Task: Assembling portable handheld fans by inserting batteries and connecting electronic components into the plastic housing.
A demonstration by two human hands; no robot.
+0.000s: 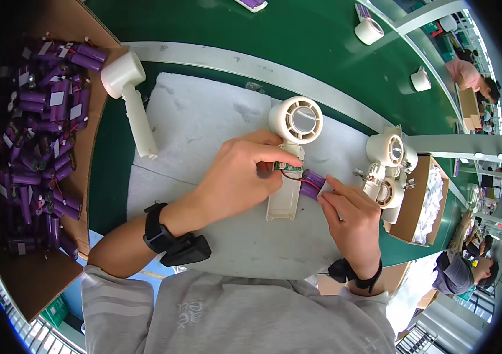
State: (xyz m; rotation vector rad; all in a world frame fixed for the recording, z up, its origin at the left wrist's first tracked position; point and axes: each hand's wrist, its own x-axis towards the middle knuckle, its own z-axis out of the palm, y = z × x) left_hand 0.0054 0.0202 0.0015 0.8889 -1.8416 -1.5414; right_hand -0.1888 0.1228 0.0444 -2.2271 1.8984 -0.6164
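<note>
A cream handheld fan (pixel 282 203) lies in front of me with its handle shell opened, the round head pointing away. My left hand (pixel 236 168) is closed around the upper handle, thumb and forefinger at a small green circuit board (pixel 289 167). Red and black wires run from the board toward a purple battery pack (pixel 310 184). That pack is pinched in the fingertips of my right hand (pixel 352 213), just right of the handle, with a white patch by the fingers. The palm side of the left hand is hidden.
At the left stands a cardboard box (pixel 94 147) full of purple battery packs. A cream fan body (pixel 139 121) lies beside it. Several fan parts (pixel 385 150) cluster at the right, near a box of white pieces (pixel 416 206). A metal rail (pixel 215 56) borders the green conveyor (pixel 203 20); people sit farther right.
</note>
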